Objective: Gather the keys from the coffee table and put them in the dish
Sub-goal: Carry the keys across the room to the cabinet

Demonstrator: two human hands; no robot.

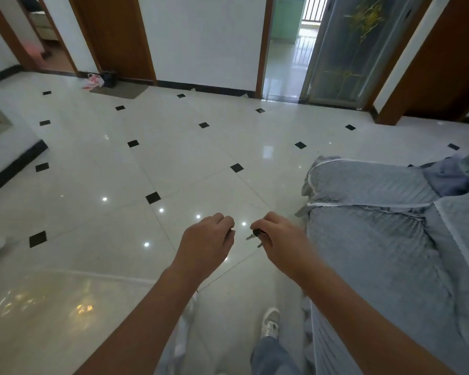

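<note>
Both my hands are held out in front of me above the tiled floor. My right hand is closed around keys with black heads; two metal blades stick out to the left of the fingers. My left hand is curled shut beside it, a small gap apart; a dark sliver shows at its fingertips, and I cannot tell what it is. No dish is in view. A glass tabletop with a reflective surface lies at the lower left.
A sofa under a grey-blue cover fills the right side. Glossy white tiles with black diamonds stretch ahead to wooden doors, a doormat and an open doorway. My shoe shows below.
</note>
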